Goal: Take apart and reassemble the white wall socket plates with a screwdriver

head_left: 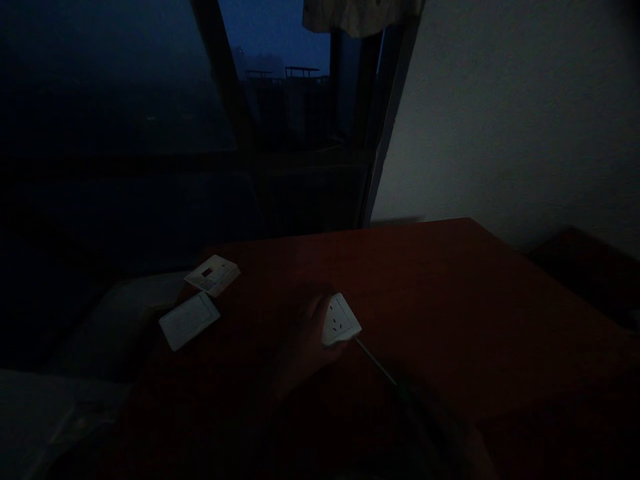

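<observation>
Head view is very dark: my left hand (305, 347) grips a white socket plate (340, 320) mid-table while a thin screwdriver (375, 363) touches its lower corner. I cannot tell my right hand's grip. In this gloom the tip could slip off. Two more plates (200, 300) overhang the table's (450, 293) left edge and could fall.

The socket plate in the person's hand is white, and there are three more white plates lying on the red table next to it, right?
Not quite. The head view shows only two other white plates on the red table, not three: one with a cutout and a plain one beside it. The left hand does hold a white socket plate.
</observation>
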Tool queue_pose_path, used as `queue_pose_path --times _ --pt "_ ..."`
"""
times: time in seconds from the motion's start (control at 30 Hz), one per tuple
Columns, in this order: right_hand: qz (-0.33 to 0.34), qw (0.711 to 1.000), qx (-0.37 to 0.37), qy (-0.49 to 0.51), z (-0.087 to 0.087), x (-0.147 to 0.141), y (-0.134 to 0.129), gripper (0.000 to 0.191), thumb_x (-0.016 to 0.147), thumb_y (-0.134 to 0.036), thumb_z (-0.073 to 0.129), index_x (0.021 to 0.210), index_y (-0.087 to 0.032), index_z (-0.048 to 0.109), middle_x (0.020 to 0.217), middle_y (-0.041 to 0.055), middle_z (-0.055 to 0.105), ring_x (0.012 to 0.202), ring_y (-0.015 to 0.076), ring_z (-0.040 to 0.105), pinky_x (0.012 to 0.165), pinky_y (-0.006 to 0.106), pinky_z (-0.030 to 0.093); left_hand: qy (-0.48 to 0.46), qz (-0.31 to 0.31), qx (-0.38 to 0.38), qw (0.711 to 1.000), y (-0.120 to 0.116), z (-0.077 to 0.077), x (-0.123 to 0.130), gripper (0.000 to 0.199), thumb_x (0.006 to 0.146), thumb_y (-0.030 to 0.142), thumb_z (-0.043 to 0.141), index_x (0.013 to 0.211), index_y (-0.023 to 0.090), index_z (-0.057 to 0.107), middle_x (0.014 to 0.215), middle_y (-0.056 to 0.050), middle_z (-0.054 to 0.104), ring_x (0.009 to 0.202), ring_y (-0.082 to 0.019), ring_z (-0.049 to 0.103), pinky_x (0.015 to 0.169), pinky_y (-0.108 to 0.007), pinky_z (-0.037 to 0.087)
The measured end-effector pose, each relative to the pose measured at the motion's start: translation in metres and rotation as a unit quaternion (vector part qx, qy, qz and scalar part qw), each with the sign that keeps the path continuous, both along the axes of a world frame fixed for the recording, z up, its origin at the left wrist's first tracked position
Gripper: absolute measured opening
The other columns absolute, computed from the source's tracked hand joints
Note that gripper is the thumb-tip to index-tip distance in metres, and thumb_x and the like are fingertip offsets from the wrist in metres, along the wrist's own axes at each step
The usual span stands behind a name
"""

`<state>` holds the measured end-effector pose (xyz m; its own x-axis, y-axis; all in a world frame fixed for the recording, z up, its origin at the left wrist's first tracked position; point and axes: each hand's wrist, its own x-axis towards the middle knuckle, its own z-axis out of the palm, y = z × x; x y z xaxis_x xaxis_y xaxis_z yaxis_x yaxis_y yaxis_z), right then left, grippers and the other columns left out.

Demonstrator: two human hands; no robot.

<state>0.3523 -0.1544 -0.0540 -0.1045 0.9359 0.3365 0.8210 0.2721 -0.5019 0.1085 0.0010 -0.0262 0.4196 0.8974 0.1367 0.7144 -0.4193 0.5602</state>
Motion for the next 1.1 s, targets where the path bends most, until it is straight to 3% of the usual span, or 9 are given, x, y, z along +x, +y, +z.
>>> queue_pose_path --times 0.47,0.8,1.1 --pt "-0.016 0.999 -0.03 -0.008 -0.01 -0.003 -0.005 0.04 0.091 -0.034 0.049 0.13 -0.026 0.057 0.129 0.005 0.062 0.111 0.0226 0.063 0.092 0.031 0.054 0.015 -0.007 0.006 1.0 0.0 0.004 -0.001 0.085 0.071 0.036 0.071 0.143 0.025 0.028 0.141 -0.011 0.038 0.127 -0.032 0.039 0.107 -0.045 0.033" --pt "-0.024 0.999 -0.035 0.0 -0.007 -0.006 -0.004 0.043 0.091 -0.031 0.049 0.133 -0.027 0.053 0.132 0.0044 0.059 0.114 0.0228 0.061 0.092 0.03 0.053 0.001 0.001 -0.012 1.0 -0.001 0.006 -0.001 0.083 0.069 0.037 0.072 0.141 0.023 0.032 0.141 -0.012 0.039 0.127 -0.032 0.04 0.107 -0.045 0.034" --pt "-0.014 0.999 -0.036 -0.029 -0.015 -0.004 -0.007 0.045 0.092 -0.028 0.047 0.138 -0.027 0.048 0.137 0.0054 0.054 0.115 0.023 0.06 0.091 0.03 0.055 0.013 -0.014 -0.006 1.0 0.002 0.007 -0.003 0.085 0.069 0.037 0.073 0.142 0.024 0.032 0.143 -0.011 0.038 0.129 -0.032 0.038 0.108 -0.045 0.034"
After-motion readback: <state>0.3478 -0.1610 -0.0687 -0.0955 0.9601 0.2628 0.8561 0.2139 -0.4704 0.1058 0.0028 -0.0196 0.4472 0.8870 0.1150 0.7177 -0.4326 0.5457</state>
